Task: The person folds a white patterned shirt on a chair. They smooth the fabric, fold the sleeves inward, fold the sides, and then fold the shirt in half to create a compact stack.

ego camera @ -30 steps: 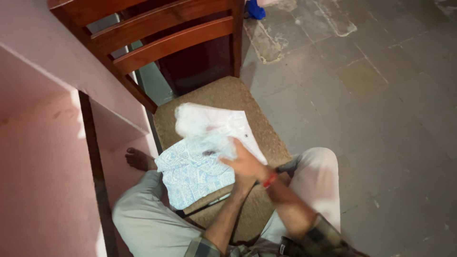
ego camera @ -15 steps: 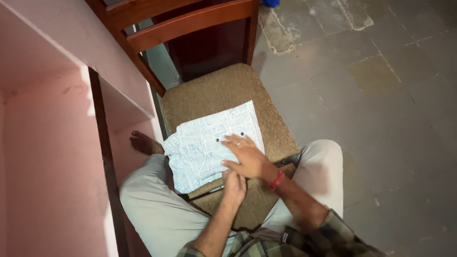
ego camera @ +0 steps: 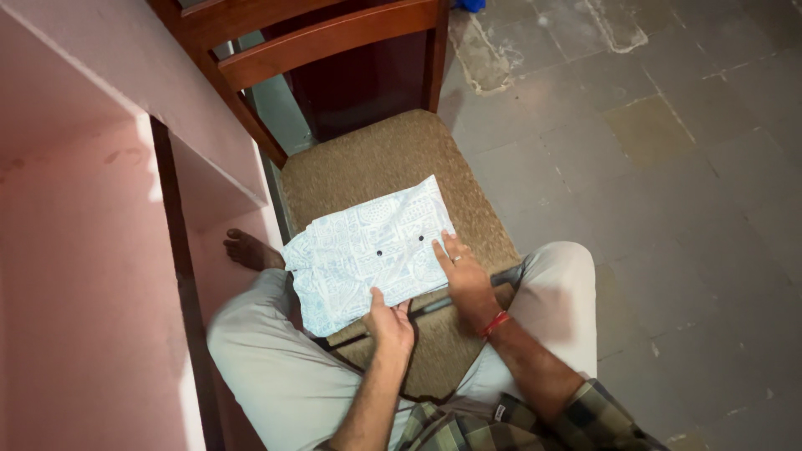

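Note:
A folded white garment with a pale blue print and two dark buttons lies on the brown cushioned seat of a wooden chair. My left hand rests at the garment's near edge, thumb on the cloth. Flat against the garment's right edge lies my right hand, fingers stretched out, a ring on one finger and a red band at the wrist. Neither hand lifts the cloth.
A pink wall and ledge stand close on the left. My knees in light trousers flank the seat, and a bare foot shows by the wall. Grey stone floor tiles spread to the right.
The garment went from half-open and raised to folded flat on the seat. My right hand slid from its middle to its right edge; my left hand moved to the near edge.

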